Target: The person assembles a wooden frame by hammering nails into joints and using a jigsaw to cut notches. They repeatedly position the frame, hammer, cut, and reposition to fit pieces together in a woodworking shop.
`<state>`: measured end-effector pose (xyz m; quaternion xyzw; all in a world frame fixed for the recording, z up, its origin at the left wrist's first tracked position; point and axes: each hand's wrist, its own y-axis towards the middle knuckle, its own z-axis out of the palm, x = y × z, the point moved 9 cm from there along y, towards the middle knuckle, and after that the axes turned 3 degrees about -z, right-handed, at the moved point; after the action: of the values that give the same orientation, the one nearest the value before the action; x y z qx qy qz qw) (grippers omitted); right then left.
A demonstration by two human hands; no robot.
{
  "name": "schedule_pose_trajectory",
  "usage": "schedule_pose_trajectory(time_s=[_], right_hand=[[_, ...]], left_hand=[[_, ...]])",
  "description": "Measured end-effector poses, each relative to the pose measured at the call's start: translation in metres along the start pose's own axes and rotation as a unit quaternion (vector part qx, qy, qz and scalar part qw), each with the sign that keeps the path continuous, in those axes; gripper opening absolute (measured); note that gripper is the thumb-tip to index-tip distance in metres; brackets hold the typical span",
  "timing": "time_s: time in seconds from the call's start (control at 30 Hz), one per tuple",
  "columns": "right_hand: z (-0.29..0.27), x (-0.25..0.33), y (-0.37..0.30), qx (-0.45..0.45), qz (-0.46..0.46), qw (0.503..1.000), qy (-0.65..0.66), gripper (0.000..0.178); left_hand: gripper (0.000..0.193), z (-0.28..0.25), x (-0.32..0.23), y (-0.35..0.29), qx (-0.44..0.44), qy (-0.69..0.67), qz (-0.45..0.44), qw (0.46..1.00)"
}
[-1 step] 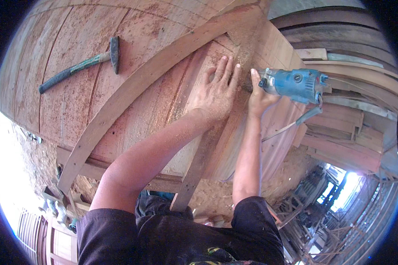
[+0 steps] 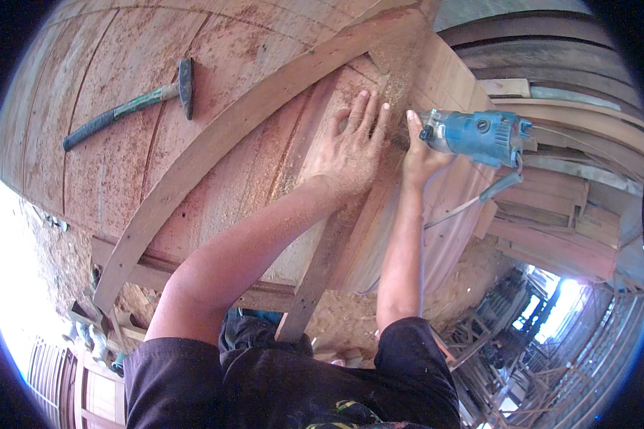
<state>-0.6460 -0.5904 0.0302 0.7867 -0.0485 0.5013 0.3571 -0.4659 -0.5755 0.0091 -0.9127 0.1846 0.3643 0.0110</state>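
My right hand is wrapped round the lower body of a blue trim router, which lies tilted on its side with its base toward my left hand. The thumb points up along its base; the other fingers are hidden beneath the tool. My left hand rests flat, fingers stretched out, on a narrow wooden strip that crosses the panel. Sawdust coats this hand and the wood around it. The router's bit is not clearly visible between the hands.
A curved wooden piece arches across the panel left of my arms. Beyond it lies a hammer with a dark handle. The router's cord trails back beside my right forearm. Stacked boards stand at the right.
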Motion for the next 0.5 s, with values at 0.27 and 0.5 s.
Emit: schedule_pose_trajectory(time_s=[0.27,0.5], right_hand=[[0.009,0.003,0.011,-0.005,0.000,1.000,0.006,0.062],[0.012,0.003,0.015,0.009,-0.028,1.000,-0.001,0.041]], left_hand=[[0.065,-0.002,0.002,0.005,0.008,0.008,0.004,1.000],[0.065,0.000,0.002,0.005,-0.001,0.025,0.009,1.000]])
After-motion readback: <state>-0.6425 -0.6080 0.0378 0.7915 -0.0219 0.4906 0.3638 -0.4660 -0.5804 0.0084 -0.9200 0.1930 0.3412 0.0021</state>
